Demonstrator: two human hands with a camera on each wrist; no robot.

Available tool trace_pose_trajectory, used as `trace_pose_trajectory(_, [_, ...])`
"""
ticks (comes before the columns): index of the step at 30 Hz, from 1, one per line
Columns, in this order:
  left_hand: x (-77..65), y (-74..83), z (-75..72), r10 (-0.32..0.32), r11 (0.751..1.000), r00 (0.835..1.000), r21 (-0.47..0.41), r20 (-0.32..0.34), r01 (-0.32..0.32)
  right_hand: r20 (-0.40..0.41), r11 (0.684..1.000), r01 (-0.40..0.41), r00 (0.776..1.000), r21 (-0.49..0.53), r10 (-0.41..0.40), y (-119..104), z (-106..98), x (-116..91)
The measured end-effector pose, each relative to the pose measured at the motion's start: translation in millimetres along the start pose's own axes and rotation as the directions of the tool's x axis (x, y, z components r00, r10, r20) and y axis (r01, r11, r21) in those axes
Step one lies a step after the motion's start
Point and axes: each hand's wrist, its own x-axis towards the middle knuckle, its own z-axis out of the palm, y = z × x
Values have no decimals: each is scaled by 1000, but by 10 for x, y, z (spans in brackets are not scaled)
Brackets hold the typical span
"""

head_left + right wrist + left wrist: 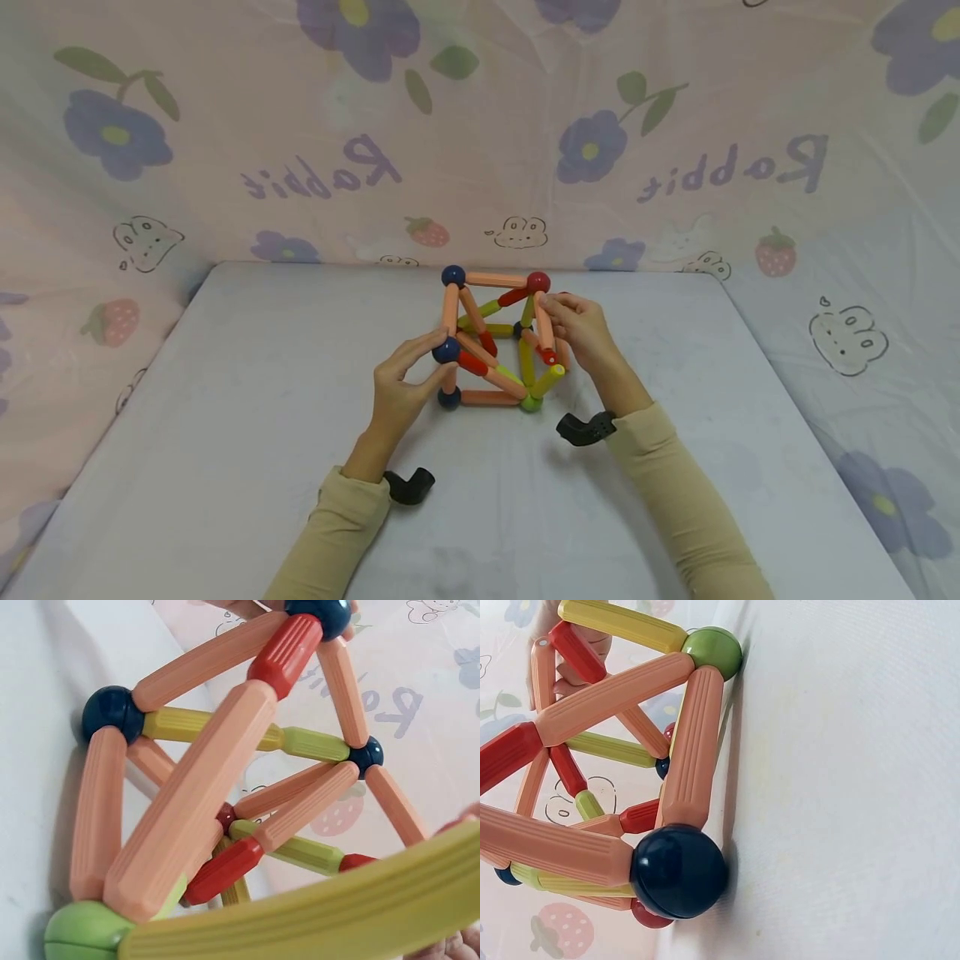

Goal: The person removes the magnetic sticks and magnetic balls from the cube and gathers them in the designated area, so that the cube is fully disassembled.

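Near the middle of the table stands a frame of magnetic rods and balls. My left hand (400, 387) pinches a dark blue ball (447, 350) at the frame's near left side, between thumb and fingers. My right hand (588, 333) pinches an orange rod (543, 321) that slopes down from the red ball (538, 283) at the upper right. Close to that rod's lower end, a red rod tip (550, 357) points outward. From the green ball (531, 402) on the tabletop, a yellow rod (547, 382) tilts up with its outer end free.
The white tabletop (247, 433) surrounds the frame. Behind it hangs a printed cloth (480, 167) with flowers and rabbits. Another dark blue ball (679, 871) rests low on the table at the frame's near left corner. Each wrist carries a black camera mount (411, 487).
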Motion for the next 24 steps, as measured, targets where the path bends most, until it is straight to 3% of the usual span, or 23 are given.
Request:
trace_pose_trajectory(5, [-5,-5,5,-11,1000,1000,7,-4,11,13,1000,17,1000,19,-18,-8,-17,4])
trace_pose_trajectory(14, [2,3,-2,-14,1000,1000,-15,1,14,39,997,42,998,-69,-40,29,-101,41])
trace_pose_trajectory(20, [0,-12,-3,11,1000,1000,-7,-3,-11,13,995,54,999,-83,-53,140,-245,97])
trace_pose_trajectory(24, [1,-11,-5,9,1000,1000,-7,-2,-9,-43,992,-4,999,-126,-2,265,-346,151])
